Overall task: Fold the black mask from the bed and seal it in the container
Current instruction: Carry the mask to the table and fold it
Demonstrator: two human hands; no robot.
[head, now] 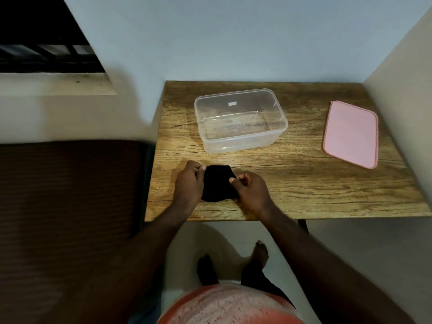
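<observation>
A red and white shirt [224, 305] is closest of all, at the bottom, with two bare feet [207, 270] on the floor past it. Both arms reach out to the table [304, 183].

The black mask [216, 183] lies on the table near its front edge, toward the left side. The left hand [189, 183] pinches the left edge of the mask with thumb and fingers. The right hand [251, 190] is curled and pinches the right edge.

The clear box [240, 142] sits open with nothing in it, just behind the mask. The pink lid [350, 134] lies flat by the right edge, well apart from the box. The bed [70, 183] is beside the table's left edge.

I think the folding step is in hand now. Next, one side should be brought over the other and pressed flat. Then the mask goes in the box, and the lid must be pushed down all round.
</observation>
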